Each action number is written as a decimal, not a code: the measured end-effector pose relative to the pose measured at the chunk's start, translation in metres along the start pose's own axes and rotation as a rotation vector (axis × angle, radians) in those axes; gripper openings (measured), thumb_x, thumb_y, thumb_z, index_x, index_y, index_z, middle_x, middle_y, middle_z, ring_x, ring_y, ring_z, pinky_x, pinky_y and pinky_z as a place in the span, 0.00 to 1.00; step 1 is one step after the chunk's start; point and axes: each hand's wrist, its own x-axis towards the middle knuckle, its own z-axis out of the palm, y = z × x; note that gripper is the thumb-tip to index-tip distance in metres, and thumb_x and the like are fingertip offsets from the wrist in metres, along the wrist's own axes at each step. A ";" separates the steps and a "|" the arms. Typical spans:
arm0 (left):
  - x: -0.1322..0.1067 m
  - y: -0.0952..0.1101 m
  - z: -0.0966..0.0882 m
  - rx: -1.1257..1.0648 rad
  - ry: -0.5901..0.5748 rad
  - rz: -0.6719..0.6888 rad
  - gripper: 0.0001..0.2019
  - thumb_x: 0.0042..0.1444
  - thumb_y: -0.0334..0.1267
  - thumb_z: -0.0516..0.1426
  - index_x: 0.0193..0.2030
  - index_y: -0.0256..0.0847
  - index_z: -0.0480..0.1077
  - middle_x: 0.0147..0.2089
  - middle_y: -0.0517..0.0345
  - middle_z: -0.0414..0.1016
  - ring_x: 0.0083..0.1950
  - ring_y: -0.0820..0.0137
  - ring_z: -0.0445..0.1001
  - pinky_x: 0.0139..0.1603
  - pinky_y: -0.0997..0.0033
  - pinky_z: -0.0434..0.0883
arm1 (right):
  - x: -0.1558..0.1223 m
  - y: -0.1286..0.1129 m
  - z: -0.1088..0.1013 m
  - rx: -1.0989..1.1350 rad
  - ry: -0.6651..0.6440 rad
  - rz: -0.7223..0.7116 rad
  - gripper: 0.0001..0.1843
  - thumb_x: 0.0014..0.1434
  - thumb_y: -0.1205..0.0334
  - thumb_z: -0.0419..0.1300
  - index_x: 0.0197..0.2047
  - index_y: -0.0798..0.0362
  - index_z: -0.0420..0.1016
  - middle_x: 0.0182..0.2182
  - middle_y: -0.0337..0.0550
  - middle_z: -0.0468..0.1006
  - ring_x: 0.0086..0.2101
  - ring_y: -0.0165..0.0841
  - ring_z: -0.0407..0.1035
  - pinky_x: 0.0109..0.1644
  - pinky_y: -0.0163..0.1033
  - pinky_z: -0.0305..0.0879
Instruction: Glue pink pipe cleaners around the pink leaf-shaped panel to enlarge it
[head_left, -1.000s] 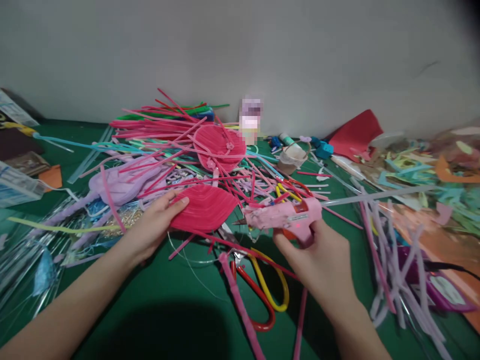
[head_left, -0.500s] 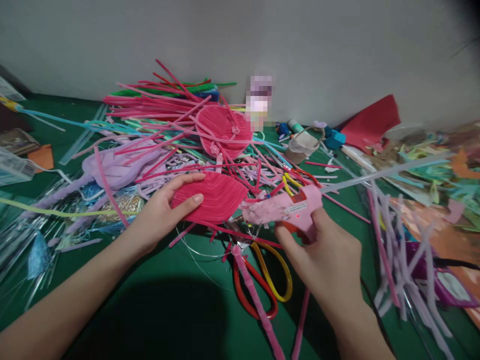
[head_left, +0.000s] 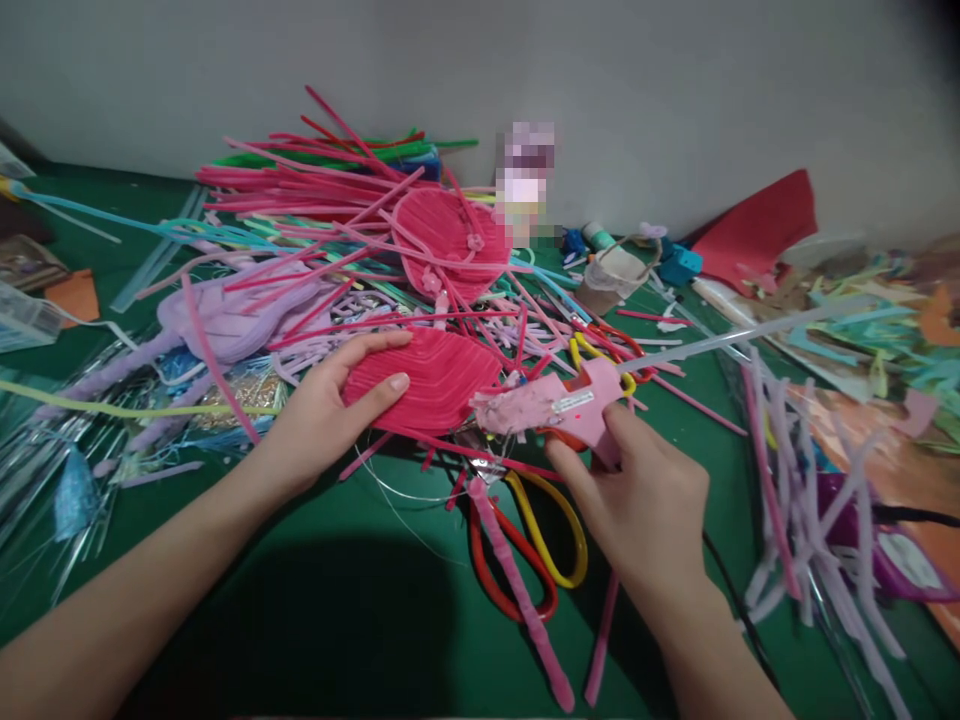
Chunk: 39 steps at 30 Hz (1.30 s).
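My left hand (head_left: pixel 330 410) grips the left end of a red panel made of pipe cleaners (head_left: pixel 442 375), thumb on top. A pink glue gun (head_left: pixel 562 402) is held in my right hand (head_left: pixel 637 490), its nozzle pointing left at the panel's lower right edge. A clear glue stick (head_left: pixel 735 335) sticks out of the gun's back. Whether the nozzle touches the panel I cannot tell. Below them lie scissors with red and yellow handles (head_left: pixel 570 545), a pink wrapped stem (head_left: pixel 517 590) resting across them. Behind the panel is a round red pipe-cleaner piece (head_left: pixel 450 250) with small pink flowers.
Loose red and pink pipe cleaners (head_left: pixel 292 185) pile up at the back. A lilac pipe-cleaner piece (head_left: pixel 225 315) lies left. To the right are lilac strips (head_left: pixel 810 500), a purple object (head_left: pixel 885 550) and paper scraps (head_left: pixel 862 340). A dark cord (head_left: pixel 731 575) runs beside my right wrist.
The glue gun has shifted slightly left, its nozzle now overlapping the panel's right edge. My left hand keeps its grip on the panel. The whole view has moved a little.
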 end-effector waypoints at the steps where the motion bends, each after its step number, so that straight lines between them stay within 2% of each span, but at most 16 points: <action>1: 0.000 0.000 0.000 -0.003 -0.003 0.002 0.22 0.58 0.49 0.56 0.58 0.47 0.68 0.61 0.57 0.71 0.63 0.56 0.67 0.64 0.57 0.61 | 0.000 0.000 0.000 -0.003 -0.001 0.000 0.11 0.57 0.58 0.59 0.27 0.51 0.62 0.19 0.32 0.63 0.18 0.28 0.55 0.23 0.34 0.49; 7: 0.001 0.001 0.000 -0.008 -0.016 0.012 0.22 0.58 0.49 0.56 0.57 0.46 0.68 0.61 0.56 0.71 0.63 0.55 0.66 0.64 0.56 0.60 | -0.001 -0.003 0.001 -0.017 -0.010 0.017 0.09 0.58 0.57 0.58 0.30 0.51 0.65 0.19 0.33 0.64 0.18 0.29 0.56 0.23 0.34 0.49; 24: 0.001 -0.002 -0.001 -0.027 -0.027 0.017 0.21 0.58 0.48 0.56 0.57 0.47 0.69 0.62 0.58 0.70 0.62 0.57 0.66 0.65 0.59 0.58 | 0.001 -0.004 0.000 0.021 -0.018 0.008 0.10 0.58 0.60 0.60 0.27 0.51 0.63 0.18 0.31 0.61 0.18 0.28 0.55 0.23 0.34 0.50; 33: 0.000 0.001 -0.001 -0.019 -0.015 -0.004 0.22 0.57 0.50 0.55 0.57 0.49 0.69 0.61 0.57 0.71 0.62 0.52 0.66 0.65 0.51 0.58 | 0.000 -0.004 -0.001 0.033 -0.027 0.020 0.11 0.58 0.58 0.59 0.27 0.50 0.63 0.17 0.31 0.60 0.18 0.29 0.56 0.23 0.34 0.50; 39: 0.000 0.000 -0.001 -0.029 -0.007 -0.005 0.22 0.57 0.50 0.56 0.57 0.49 0.69 0.61 0.57 0.71 0.63 0.54 0.66 0.64 0.57 0.60 | 0.000 -0.004 -0.001 0.025 -0.045 0.030 0.11 0.58 0.57 0.59 0.27 0.50 0.63 0.17 0.32 0.61 0.18 0.29 0.56 0.23 0.34 0.50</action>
